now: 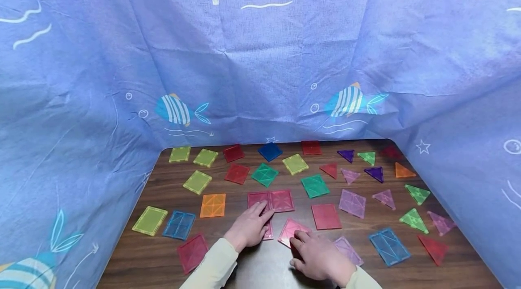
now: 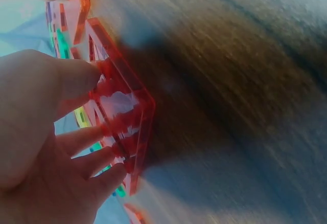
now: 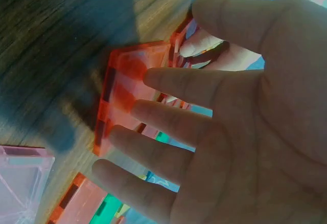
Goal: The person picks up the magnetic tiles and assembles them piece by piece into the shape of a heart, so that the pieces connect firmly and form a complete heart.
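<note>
Three pink square magnetic tiles meet in an L before me in the head view: one at the back left [image 1: 254, 197], one at the back right [image 1: 281, 201] and a front one [image 1: 268, 232]. My left hand [image 1: 249, 225] rests over the left side of this group, covering much of the front tile. Thumb and spread fingertips touch a tile face [image 2: 122, 104] in the left wrist view. To the right, my right hand [image 1: 319, 255] lays extended fingers on a separate, turned pink square tile [image 1: 290, 228]. Its palm stands clear of that tile [image 3: 122, 91] in the right wrist view.
Loose tiles surround the hands: a pink square [image 1: 326, 216], an orange square [image 1: 213, 205], a lilac square [image 1: 348, 250] and blue squares [image 1: 179, 225]. Several triangles, such as a green one [image 1: 414, 220], lie at the right. A blue fish-print cloth [image 1: 260, 72] encloses the wooden table [image 1: 134, 259].
</note>
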Action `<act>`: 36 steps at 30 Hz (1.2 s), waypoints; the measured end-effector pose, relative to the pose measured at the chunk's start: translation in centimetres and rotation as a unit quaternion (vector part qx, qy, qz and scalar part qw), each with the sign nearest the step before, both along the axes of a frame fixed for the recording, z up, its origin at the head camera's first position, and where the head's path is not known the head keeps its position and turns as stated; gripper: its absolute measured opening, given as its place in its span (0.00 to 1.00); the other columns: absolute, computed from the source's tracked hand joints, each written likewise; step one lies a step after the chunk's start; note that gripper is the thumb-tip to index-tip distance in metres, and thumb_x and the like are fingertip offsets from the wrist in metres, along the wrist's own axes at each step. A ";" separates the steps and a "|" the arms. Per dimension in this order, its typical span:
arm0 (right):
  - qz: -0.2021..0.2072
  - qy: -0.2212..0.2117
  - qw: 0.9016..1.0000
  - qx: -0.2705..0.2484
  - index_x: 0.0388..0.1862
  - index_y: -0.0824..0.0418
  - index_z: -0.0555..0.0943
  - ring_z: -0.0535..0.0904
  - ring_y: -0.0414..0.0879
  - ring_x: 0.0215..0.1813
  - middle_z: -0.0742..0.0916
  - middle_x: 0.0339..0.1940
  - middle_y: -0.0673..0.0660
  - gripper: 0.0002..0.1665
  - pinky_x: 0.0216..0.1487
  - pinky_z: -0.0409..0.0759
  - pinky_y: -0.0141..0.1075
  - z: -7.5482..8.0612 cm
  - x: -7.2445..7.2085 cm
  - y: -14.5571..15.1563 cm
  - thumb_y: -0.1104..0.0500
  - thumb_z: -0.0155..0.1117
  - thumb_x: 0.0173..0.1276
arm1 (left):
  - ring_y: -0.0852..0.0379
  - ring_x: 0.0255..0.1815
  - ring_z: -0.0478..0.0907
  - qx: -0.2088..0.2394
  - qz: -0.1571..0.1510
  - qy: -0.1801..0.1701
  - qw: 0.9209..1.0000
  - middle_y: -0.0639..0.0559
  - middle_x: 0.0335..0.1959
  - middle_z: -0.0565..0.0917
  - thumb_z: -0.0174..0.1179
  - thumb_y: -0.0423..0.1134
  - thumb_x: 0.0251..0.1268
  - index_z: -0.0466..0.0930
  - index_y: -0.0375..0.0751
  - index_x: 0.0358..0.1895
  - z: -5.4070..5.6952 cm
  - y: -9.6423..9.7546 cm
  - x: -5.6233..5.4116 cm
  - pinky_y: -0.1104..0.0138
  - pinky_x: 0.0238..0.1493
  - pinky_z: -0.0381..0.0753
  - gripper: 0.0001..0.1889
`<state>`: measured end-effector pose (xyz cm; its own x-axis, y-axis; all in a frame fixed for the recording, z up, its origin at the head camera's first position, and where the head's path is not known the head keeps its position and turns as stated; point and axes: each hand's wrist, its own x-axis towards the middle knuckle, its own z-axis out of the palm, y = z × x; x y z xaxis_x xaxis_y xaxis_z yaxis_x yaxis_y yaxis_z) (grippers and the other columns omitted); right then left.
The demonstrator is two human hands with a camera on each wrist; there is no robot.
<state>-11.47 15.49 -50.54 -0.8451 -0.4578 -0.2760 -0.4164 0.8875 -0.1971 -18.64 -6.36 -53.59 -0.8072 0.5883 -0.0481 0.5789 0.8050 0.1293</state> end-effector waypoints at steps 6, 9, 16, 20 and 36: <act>0.010 -0.002 1.000 -0.004 0.67 0.59 0.78 0.73 0.64 0.71 0.78 0.69 0.62 0.37 0.66 0.74 0.57 0.2 -0.4 0.1 0.38 0.65 0.68 | 0.41 0.72 0.71 0.001 -0.004 0.006 1.000 0.40 0.72 0.73 0.63 0.47 0.70 0.75 0.49 0.69 0.0 -0.2 0.0 0.54 0.69 0.73 0.26; 0.023 0.005 1.000 -0.005 0.67 0.60 0.78 0.73 0.63 0.70 0.79 0.69 0.62 0.37 0.67 0.74 0.56 0.2 -0.6 0.2 0.39 0.64 0.68 | 0.41 0.72 0.71 0.001 -0.003 0.006 1.000 0.40 0.72 0.73 0.63 0.47 0.70 0.75 0.49 0.69 0.0 -0.3 0.1 0.53 0.69 0.73 0.26; 0.021 -0.029 0.999 -0.020 0.67 0.60 0.78 0.75 0.61 0.70 0.77 0.71 0.61 0.36 0.66 0.75 0.55 0.3 -1.4 0.3 0.39 0.64 0.69 | 0.41 0.72 0.71 0.001 -0.001 0.006 1.000 0.41 0.72 0.73 0.63 0.48 0.69 0.76 0.49 0.69 0.2 -0.3 0.0 0.54 0.70 0.72 0.26; 0.023 -0.050 0.998 -0.027 0.68 0.57 0.77 0.75 0.61 0.70 0.76 0.72 0.60 0.36 0.66 0.75 0.56 0.4 -2.0 0.4 0.38 0.64 0.70 | 0.41 0.72 0.71 -0.001 -0.003 0.008 1.000 0.41 0.72 0.73 0.64 0.48 0.69 0.76 0.50 0.69 0.2 -0.3 0.1 0.54 0.69 0.73 0.26; 0.068 -0.003 0.994 -0.081 0.65 0.56 0.79 0.76 0.56 0.70 0.78 0.70 0.58 0.30 0.67 0.75 0.51 -1.2 -3.4 0.3 0.43 0.64 0.70 | 0.43 0.74 0.68 0.003 -0.006 -0.012 1.000 0.43 0.73 0.72 0.63 0.48 0.70 0.75 0.51 0.70 0.2 0.0 0.1 0.54 0.70 0.72 0.26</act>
